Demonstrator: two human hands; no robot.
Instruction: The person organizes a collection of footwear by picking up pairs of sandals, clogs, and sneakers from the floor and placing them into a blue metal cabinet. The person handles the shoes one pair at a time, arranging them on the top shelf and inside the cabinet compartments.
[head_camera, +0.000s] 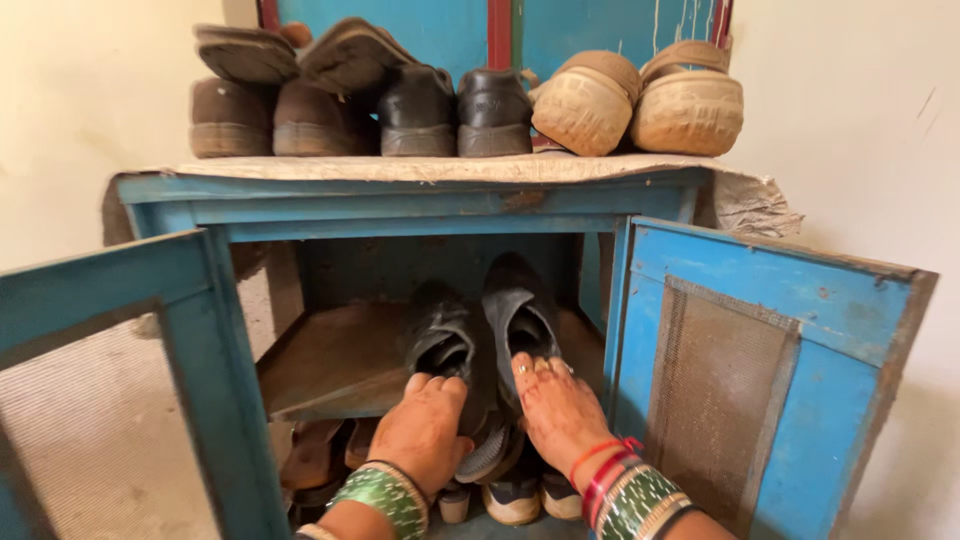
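Note:
A pair of dark grey shoes stands on the wooden shelf (330, 365) inside an open blue cabinet (400, 200). My left hand (425, 430) rests on the heel of the left dark shoe (440, 335), fingers curled over its opening. Beside it my right hand (555, 405) presses on the heel of the right dark shoe (520, 305). Both wrists carry green and red bangles.
Both mesh-panelled cabinet doors, left door (110, 390) and right door (760, 370), stand open. Several shoes sit on top: brown pair (270, 115), black pair (455, 110), tan pair (640, 100). More footwear (515, 495) lies on the lower level. Pale walls flank the cabinet.

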